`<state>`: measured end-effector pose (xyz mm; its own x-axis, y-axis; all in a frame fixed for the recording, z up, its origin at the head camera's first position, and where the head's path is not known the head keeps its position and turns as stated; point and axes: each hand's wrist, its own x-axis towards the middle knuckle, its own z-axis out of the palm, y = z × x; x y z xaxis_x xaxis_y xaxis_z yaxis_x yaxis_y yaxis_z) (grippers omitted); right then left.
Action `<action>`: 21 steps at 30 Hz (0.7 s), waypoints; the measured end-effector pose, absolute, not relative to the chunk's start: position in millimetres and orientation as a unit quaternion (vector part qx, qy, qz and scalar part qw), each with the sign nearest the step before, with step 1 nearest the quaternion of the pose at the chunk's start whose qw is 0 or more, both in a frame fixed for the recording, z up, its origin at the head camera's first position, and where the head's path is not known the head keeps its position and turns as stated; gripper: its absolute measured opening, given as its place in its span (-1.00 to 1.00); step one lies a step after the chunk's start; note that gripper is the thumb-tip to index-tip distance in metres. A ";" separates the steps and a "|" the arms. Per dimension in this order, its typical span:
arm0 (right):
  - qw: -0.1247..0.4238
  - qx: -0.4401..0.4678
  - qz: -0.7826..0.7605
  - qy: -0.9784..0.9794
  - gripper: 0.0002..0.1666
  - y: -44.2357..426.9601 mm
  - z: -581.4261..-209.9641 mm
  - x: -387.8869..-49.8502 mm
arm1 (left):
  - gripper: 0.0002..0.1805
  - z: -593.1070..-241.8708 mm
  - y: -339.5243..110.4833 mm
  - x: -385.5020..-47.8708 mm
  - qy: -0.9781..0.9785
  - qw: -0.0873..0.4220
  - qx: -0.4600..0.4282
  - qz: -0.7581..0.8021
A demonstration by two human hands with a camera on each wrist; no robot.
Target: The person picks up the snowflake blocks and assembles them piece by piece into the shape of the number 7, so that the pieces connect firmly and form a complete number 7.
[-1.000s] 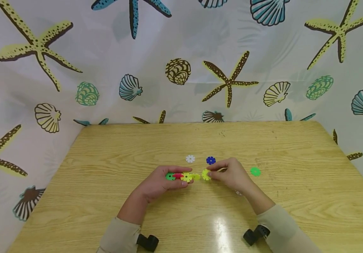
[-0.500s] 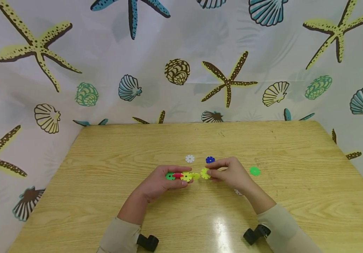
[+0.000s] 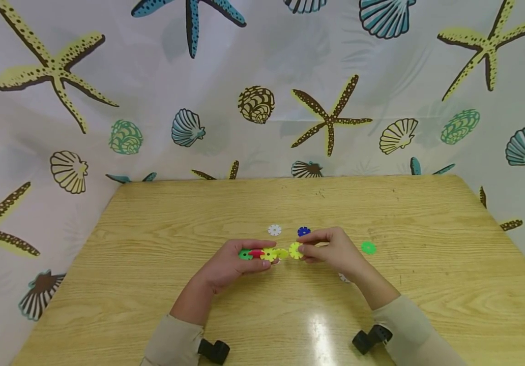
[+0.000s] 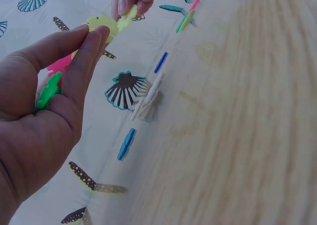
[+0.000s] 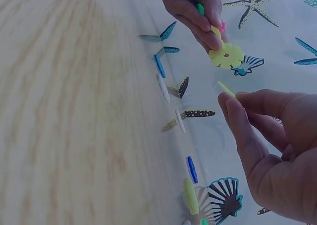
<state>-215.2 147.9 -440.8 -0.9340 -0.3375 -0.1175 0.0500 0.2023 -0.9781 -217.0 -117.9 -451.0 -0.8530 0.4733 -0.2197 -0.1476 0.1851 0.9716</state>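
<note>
My left hand [image 3: 228,262] grips a short chain of notched plastic snowflake discs. The chain runs from a green disc [image 3: 245,254] through a red disc [image 3: 256,253] to two yellow ones, the last yellow disc [image 5: 227,56] sticking out past the fingertips. Opposite it, my right hand [image 3: 336,251] pinches a single yellow snowflake disc [image 3: 295,249] between thumb and fingers. A small gap separates that disc from the chain's end in the head and right wrist views. Both hands are held above the wooden table [image 3: 189,213], and fingers partly cover the chain.
Loose discs lie on the table: a white one [image 3: 274,230] and a dark blue one [image 3: 304,231] beyond the hands, a green one [image 3: 369,247] to the right. Another white disc [image 3: 344,278] is partly behind the right wrist. The left wrist view shows a light blue disc [image 4: 126,144].
The single yellow disc in my right hand has shifted slightly left toward the chain and turned a little flatter to the head camera. My left hand is almost still.
</note>
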 end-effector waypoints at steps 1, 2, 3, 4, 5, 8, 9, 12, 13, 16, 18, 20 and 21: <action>0.156 -0.096 -0.625 0.758 -0.67 148.0 -440.7 -215.2 | -0.43 -451.1 -117.7 -217.1 0.733 0.245 0.109 0.626; 0.157 -0.098 -0.627 0.757 -0.67 148.1 -440.7 -215.2 | -0.43 -451.4 -117.6 -217.3 0.736 0.243 0.106 0.623; 0.158 -0.099 -0.629 0.755 -0.67 148.2 -440.7 -215.1 | -0.42 -451.5 -117.5 -217.5 0.739 0.241 0.105 0.621; 0.159 -0.101 -0.630 0.753 -0.67 148.2 -440.8 -215.1 | -0.42 -451.8 -117.5 -217.6 0.741 0.239 0.103 0.620; 0.160 -0.102 -0.631 0.752 -0.67 148.3 -440.9 -215.1 | -0.42 -451.9 -117.5 -217.8 0.742 0.238 0.102 0.619; 0.163 -0.106 -0.636 0.747 -0.66 148.5 -441.1 -215.3 | -0.42 -452.1 -117.7 -218.1 0.743 0.236 0.101 0.618; 0.163 -0.106 -0.637 0.746 -0.66 148.6 -441.1 -215.5 | -0.42 -452.0 -117.8 -218.2 0.743 0.236 0.101 0.618; 0.165 -0.107 -0.640 0.743 -0.66 148.8 -441.5 -216.1 | -0.42 -451.7 -117.9 -218.5 0.745 0.234 0.101 0.616; 0.166 -0.106 -0.642 0.741 -0.66 148.9 -441.6 -216.3 | -0.42 -451.8 -117.9 -218.6 0.745 0.234 0.101 0.616; 0.168 -0.105 -0.645 0.738 -0.66 149.0 -442.0 -216.9 | -0.43 -452.4 -118.1 -219.0 0.746 0.232 0.103 0.616; 0.169 -0.105 -0.645 0.738 -0.65 148.8 -442.0 -217.0 | -0.43 -453.1 -118.1 -219.2 0.744 0.232 0.106 0.617; 0.169 -0.105 -0.646 0.737 -0.65 148.4 -441.9 -216.8 | -0.43 -453.7 -117.9 -219.2 0.743 0.232 0.108 0.619; 0.170 -0.105 -0.646 0.737 -0.65 148.1 -441.6 -216.6 | -0.43 -453.9 -117.8 -219.2 0.742 0.233 0.109 0.619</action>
<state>-216.6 148.1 -441.6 -0.9205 -0.3736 -0.1144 0.0648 0.1427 -0.9876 -219.2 -117.8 -453.9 -0.8680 0.4500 -0.2101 -0.1265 0.2088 0.9697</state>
